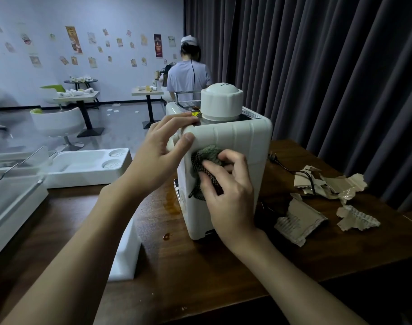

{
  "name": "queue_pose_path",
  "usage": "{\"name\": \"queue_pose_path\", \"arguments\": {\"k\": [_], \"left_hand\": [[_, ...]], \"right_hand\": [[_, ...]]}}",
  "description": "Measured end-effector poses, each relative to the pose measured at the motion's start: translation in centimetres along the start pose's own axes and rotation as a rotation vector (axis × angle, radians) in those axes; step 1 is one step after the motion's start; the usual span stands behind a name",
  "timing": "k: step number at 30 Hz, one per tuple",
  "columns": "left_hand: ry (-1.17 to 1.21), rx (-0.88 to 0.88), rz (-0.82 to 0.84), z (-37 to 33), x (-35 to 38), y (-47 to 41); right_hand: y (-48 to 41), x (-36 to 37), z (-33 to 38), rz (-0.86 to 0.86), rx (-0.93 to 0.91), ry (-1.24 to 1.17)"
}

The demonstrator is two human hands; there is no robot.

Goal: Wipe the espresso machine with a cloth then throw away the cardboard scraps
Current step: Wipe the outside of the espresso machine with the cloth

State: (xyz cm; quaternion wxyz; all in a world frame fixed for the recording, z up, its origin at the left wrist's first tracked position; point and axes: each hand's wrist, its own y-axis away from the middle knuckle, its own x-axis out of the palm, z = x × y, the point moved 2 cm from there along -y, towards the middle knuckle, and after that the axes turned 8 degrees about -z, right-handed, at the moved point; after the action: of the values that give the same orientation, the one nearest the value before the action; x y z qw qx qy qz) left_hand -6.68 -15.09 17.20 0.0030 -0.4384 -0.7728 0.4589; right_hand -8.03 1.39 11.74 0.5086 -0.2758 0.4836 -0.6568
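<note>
- In the head view, the espresso machine [237, 141] is seen standing on the table [200, 266], with a white side turned to the camera.
- The top corner of the machine is held by the left hand [162, 148]. The fingers are laid over the top and the thumb is pressed on the side.
- The cloth [206, 158] is bunched up and gripped by the right hand [228, 195]. It is pressed on the side of the machine, near the top.
- The cardboard scraps [301, 221] are left on the table to the right of the machine, not yet picked up.
- A black cord [284, 166] is run from behind the machine in among some scraps. If a scrap is pulled fast, the cord could be tugged and the machine jerked.
- A brown wet patch [171, 202] is seen on the table by the machine's foot. The cloth could be dirtied there, and the mess smeared on the white side.
- If the cloth is pushed too hard, the machine could be slid or tipped, so a firm hold at the top is likely needed.
</note>
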Motion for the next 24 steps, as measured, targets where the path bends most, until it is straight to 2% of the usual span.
{"name": "queue_pose_path", "arguments": {"k": [4, 10, 15, 18, 24], "left_hand": [[0.007, -0.001, 0.004, 0.0, 0.0, 0.1], [0.002, -0.022, 0.008, -0.2, 0.0, 0.2], [-0.007, -0.022, 0.007, -0.2, 0.0, 0.2], [-0.012, -0.020, 0.000, -0.3, 0.1, 0.2], [0.003, 0.003, -0.019, -0.3, 0.1, 0.2]], "right_hand": [[-0.6, -1.1, -1.4, 0.011, -0.043, 0.030], [-1.7, -4.0, -6.1, -0.169, 0.161, 0.098], [-1.3, -4.0, -6.2, -0.208, 0.197, 0.117], [-0.4, -2.8, -4.6, -0.192, 0.171, 0.099], [1.7, 0.0, -0.9, -0.053, 0.090, -0.014]]}}
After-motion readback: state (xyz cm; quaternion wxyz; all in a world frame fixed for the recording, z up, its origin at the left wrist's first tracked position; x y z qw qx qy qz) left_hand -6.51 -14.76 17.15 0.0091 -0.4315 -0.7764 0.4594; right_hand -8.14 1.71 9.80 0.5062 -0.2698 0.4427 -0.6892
